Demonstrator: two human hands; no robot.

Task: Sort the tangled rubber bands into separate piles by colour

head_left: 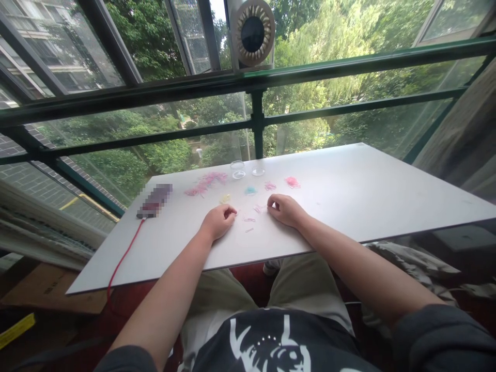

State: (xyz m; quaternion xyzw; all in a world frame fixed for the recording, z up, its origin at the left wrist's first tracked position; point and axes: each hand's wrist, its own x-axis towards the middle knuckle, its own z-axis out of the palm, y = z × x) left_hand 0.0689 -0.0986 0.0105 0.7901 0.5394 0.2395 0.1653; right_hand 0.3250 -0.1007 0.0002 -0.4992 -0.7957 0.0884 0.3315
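On the white table [341,191], small paper-clip-like pieces lie sorted by colour: a large pink and purple pile [207,183], a yellow pile [225,198], a blue pile [250,190], a purplish-pink pile [270,186] and a red-pink pile [292,182]. A few loose pale pink clips [250,220] lie between my hands. My left hand [219,222] rests left of them, its fingers pinched together near a faint pinkish piece. Across from it, my right hand [285,210] curls with thumb and index finger together beside the loose clips; what either hand grips is too small to name.
A clear round container [238,174] and a clear disc [258,171] stand at the table's back edge. A blurred-out device [155,200] with a red cable [126,253] lies at the left. Behind runs a green railing [257,124] with a round fan [253,34] above.
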